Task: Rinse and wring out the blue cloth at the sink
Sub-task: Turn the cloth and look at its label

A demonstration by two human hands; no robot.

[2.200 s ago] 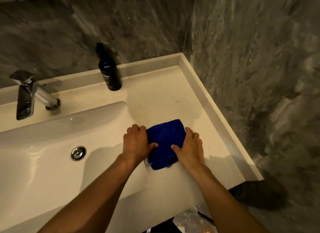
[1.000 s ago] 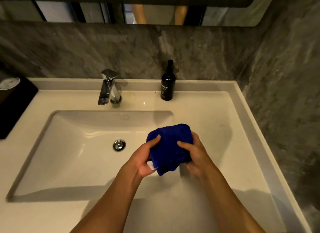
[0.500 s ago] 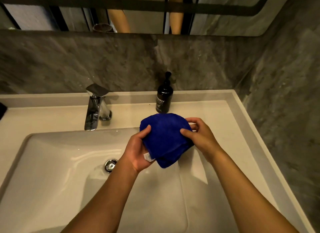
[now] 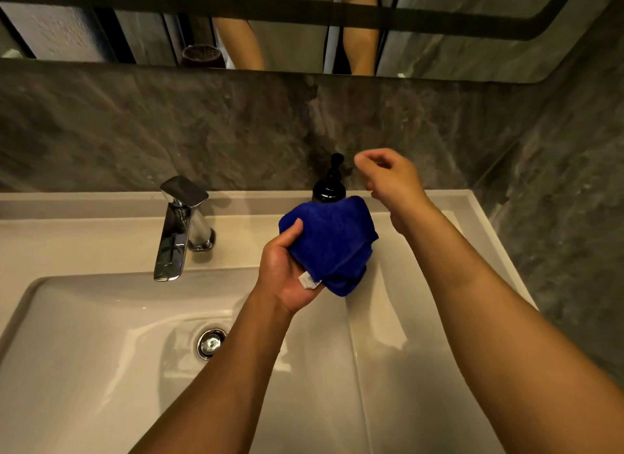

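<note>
Blue cloth (image 4: 332,240), bunched into a thick folded wad, sits in the left hand (image 4: 287,274), whose thumb presses over its near-left edge while the fingers curl underneath; a small white tag pokes out by the palm. It is held up in the air over the right end of the basin (image 4: 101,352), just in front of a dark pump bottle (image 4: 329,186) that stands on the back ledge. The right hand (image 4: 391,180) is off the cloth, raised beside the pump head with its fingers loosely curled and nothing in them.

As for progress, I'd say the job has hardly begun. No water runs from the faucet (image 4: 179,230), the cloth looks dry and fluffy rather than dripping, and the basin shows only a sheen around the drain (image 4: 211,342). Turning on the tap, wetting, rinsing and wringing all seem still to come. Whether the right hand is heading for the pump or the tap, I can't tell.

Room to move is decent. The faucet spout overhangs the basin's back edge to the left of the cloth, with open space between them, so the wad can travel left under the spout without brushing anything. The bottle is the closest obstacle, right behind the cloth. To the right, the countertop (image 4: 439,251) ends at a raised lip against the stone wall (image 4: 557,217), so there's less slack on that side.
</note>
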